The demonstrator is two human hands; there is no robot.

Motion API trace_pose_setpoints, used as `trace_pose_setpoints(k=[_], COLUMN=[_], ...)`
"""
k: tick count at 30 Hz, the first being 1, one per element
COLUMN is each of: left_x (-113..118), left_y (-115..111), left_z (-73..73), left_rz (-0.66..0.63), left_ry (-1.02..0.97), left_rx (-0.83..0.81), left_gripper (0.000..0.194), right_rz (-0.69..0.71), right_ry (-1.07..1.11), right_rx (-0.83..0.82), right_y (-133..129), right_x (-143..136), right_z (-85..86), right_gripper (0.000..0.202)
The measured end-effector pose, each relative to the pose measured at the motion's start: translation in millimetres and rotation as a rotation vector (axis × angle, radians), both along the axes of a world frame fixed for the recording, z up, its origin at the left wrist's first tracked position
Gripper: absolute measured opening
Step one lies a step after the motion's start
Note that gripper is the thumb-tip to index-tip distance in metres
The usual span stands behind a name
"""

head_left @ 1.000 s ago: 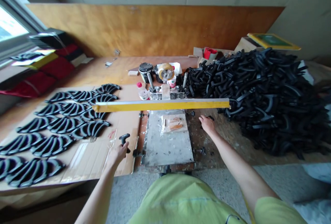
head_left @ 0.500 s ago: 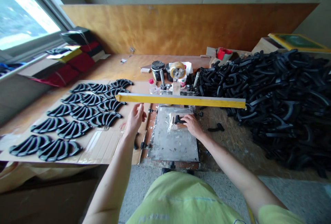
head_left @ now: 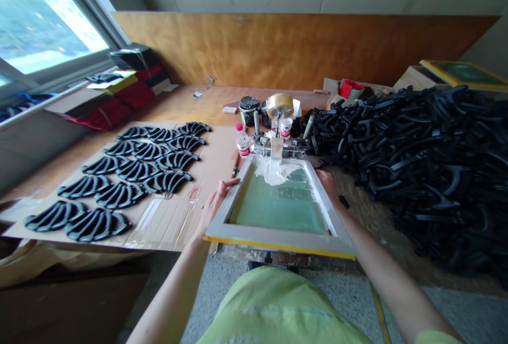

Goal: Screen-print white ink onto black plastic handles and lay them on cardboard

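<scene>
A screen printing frame (head_left: 278, 239) with a green mesh and a yellow front edge lies tilted low over the work plate. White paste is spread along the far end of its mesh. My left hand (head_left: 214, 204) holds the frame's left side, its fingers along the rim. At the right side, my right hand (head_left: 328, 184) grips the opposite rim, its fingertips partly hidden by the frame. Under the frame, the plate and the small black part on it are hidden. Near my right wrist lies a loose black part (head_left: 343, 201).
Rows of curved black parts (head_left: 121, 195) lie on cardboard (head_left: 159, 227) at left. A large heap of black parts (head_left: 416, 159) covers the right side. Behind the frame stand a red-capped bottle (head_left: 243, 143), a dark tub (head_left: 248, 111), a cup (head_left: 286, 128) and a tape roll (head_left: 279, 105).
The frame has swung down from edge-on to cover the plate and the black part. My right hand has left that part for the frame's right side; my left is at its left side.
</scene>
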State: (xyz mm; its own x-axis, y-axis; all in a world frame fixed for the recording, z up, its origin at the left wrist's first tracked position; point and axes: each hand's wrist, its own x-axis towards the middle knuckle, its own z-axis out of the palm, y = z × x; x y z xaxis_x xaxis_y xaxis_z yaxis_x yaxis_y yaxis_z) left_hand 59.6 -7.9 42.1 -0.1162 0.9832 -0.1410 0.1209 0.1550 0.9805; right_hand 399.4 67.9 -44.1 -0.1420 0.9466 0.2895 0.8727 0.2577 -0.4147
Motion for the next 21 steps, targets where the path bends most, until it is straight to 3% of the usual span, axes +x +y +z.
trace_pose_setpoints(k=[3,5,7,9,13,18,21], left_x=[-4.5,-3.6,-1.4,0.3,-0.2,-1.3,-1.3], left_y=[-11.0,-12.1,-11.2,-10.6,-11.4,-11.7,-11.8], left_z=[-38.3,-68.5,-94.1,-110.2,-119.5,-121.0,-121.9], left_rz=[-0.058,-0.063,-0.050,-0.040,-0.028,-0.027,-0.005], left_ry=[-0.018,-0.041,-0.031,0.001,0.051,0.047,0.061], left_rx=[-0.128,-0.178,-0.196,-0.199,-0.207,-0.218,-0.203], left_gripper=[0.064,0.078,0.084,0.080,0.071,0.068,0.066], right_rz=[-0.064,0.039,0.163,0.225,0.274,0.581,0.715], right_ry=[0.059,0.050,-0.026,-0.130,-0.279,-0.299,-0.260], right_rx=[0.157,0.216,0.168,0.057,-0.066,-0.020,-0.049], right_y=[27.2,46.1,62.6,73.2,63.6,15.0,7.2], right_x=[-11.0,-39.3,-71.6,-96.5,-108.5,-81.9,-71.7], right_z=[21.4,33.7,40.5,40.4,27.5,25.0,34.1], right_gripper=[0.037,0.052,0.057,0.042,0.010,0.016,0.018])
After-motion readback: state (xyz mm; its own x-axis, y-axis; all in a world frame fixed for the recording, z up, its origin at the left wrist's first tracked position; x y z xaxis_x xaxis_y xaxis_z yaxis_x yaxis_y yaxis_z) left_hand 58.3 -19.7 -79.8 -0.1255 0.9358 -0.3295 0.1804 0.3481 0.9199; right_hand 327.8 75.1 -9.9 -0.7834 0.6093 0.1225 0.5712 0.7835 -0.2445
